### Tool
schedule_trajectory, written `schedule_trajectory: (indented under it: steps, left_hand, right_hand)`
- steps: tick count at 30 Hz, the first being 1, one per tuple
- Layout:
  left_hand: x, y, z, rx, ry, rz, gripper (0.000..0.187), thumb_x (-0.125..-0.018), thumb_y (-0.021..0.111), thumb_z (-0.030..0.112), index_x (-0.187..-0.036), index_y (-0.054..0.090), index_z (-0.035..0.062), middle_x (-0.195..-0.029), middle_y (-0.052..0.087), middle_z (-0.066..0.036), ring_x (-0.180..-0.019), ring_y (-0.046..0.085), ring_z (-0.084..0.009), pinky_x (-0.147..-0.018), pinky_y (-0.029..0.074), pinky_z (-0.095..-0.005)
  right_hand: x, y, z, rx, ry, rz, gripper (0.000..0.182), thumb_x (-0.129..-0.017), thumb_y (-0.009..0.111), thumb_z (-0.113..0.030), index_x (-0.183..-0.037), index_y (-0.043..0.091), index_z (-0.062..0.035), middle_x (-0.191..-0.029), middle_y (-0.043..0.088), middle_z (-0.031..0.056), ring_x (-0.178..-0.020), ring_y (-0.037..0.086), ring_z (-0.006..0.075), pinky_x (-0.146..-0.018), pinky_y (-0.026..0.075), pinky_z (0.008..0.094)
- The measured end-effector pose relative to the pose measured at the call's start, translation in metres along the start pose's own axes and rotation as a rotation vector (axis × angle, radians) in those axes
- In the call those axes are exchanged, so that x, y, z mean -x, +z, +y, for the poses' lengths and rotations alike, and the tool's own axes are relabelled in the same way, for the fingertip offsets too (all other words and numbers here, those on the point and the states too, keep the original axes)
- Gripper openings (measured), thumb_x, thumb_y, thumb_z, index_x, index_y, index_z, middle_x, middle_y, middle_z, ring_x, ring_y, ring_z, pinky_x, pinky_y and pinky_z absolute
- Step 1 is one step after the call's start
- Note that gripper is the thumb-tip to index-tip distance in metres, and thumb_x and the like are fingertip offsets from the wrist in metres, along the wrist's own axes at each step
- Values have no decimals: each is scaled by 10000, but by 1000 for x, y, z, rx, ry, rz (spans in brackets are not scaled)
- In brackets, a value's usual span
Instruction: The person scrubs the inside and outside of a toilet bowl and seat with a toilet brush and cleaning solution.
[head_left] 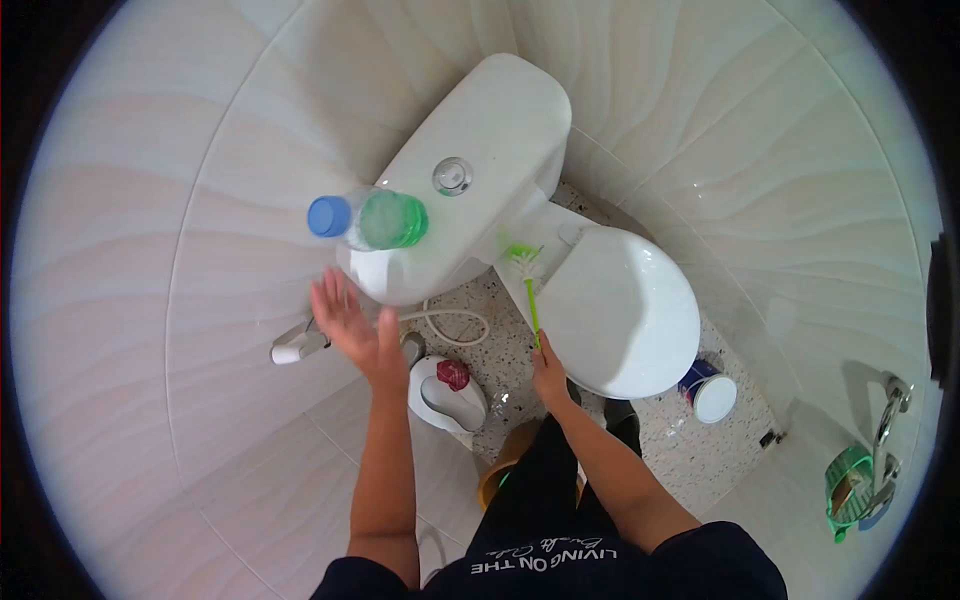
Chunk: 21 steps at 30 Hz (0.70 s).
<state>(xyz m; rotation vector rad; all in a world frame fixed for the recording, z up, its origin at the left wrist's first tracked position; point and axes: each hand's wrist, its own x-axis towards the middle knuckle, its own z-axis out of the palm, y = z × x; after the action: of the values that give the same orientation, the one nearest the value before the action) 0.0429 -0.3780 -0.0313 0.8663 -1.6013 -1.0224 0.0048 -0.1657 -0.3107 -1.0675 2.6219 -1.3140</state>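
My left hand point(358, 325) is raised with its fingers spread and nothing in it, just below a clear bottle point(385, 220) of green liquid with a blue cap. The bottle stands on the left end of the white cistern lid point(497, 125). My right hand point(549, 372) is closed around the handle of a green brush point(532, 300). The brush's white and green bristles are over the rear part of the toilet, beside the closed white toilet lid point(630, 310).
A white basin point(430, 408) with a dark red item point(453, 375) lies on the speckled floor near a hose point(465, 340). A blue and white tub point(713, 397) is right of the toilet. Between basin and legs stands a yellowish bucket point(490, 485). A green basket point(846, 490) hangs by wall taps point(888, 430).
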Motion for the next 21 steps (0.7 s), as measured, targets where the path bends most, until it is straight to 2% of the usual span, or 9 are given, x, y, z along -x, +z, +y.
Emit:
schedule_trajectory:
  steps: [1,3,5,8,9,13,15,17,21]
  left_hand:
    - [23,-12,-4,-70,-19,-47,850,-761,665,137,-1384,107,-20,-1399,238,-199,-1309,256,-305,-1070,199,-439]
    - [73,-29,-22,-180,-96,-149,741,-806,610,118,-1368,151,-31,-1381,272,-191,-1288,286,-295,-1063,217,-422]
    - [125,-33,-32,-275,-316,-274,613,-835,570,92,-1337,239,-26,-1338,337,-183,-1248,339,-270,-1042,253,-385]
    - [184,-35,-53,-312,-787,-458,521,-880,526,157,-1325,302,7,-1298,404,-109,-1189,386,-216,-1014,276,-340]
    - [198,-33,-59,-244,-932,-458,513,-886,528,185,-1322,315,19,-1290,412,-102,-1179,392,-211,-1003,287,-346]
    - [223,-30,-82,-138,-1293,-446,486,-903,519,256,-1312,343,63,-1278,421,-85,-1148,412,-186,-958,328,-352]
    - [222,-30,-93,-136,-1246,-466,480,-901,519,268,-1307,351,75,-1277,424,-75,-1140,418,-180,-939,338,-351]
    - [218,-32,-100,-142,-1209,-484,474,-900,520,280,-1303,359,87,-1276,426,-64,-1132,423,-175,-920,349,-351]
    - [193,-21,-101,-131,-1238,-440,484,-905,513,313,-1306,361,89,-1252,450,-30,-1116,440,-169,-907,360,-369]
  right_hand:
    - [-6,6,1,3,16,9,474,-948,383,-269,-1407,267,-252,-700,543,92,-485,512,182,-419,437,333]
    - [-42,16,-1,-601,910,-369,473,-953,376,-260,-1411,259,-258,-549,392,21,-378,365,121,-310,316,276]
    - [-130,-10,-37,-936,1207,-255,474,-955,371,-254,-1414,253,-242,-495,313,-20,-348,304,93,-299,279,267]
    - [-145,-2,-36,-984,1247,-204,477,-956,372,-259,-1415,245,-229,-500,319,-21,-354,312,83,-297,280,265]
    - [-131,-2,-40,-875,1174,-230,471,-956,369,-252,-1412,261,-208,-552,384,-4,-407,365,101,-374,334,261]
    - [-9,14,-37,-572,897,-365,468,-953,372,-241,-1408,281,-175,-605,456,17,-470,429,112,-459,387,252]
    - [-10,-6,-52,-832,1102,-452,474,-952,378,-249,-1409,278,-172,-595,445,19,-432,418,112,-412,368,252]
    - [-67,-11,-58,-1074,1262,-342,485,-950,391,-252,-1414,262,-197,-579,402,5,-377,362,99,-345,318,251]
    - [-129,-10,-58,-1217,1332,-198,509,-953,387,-270,-1426,202,-236,-565,358,-8,-354,296,79,-311,256,247]
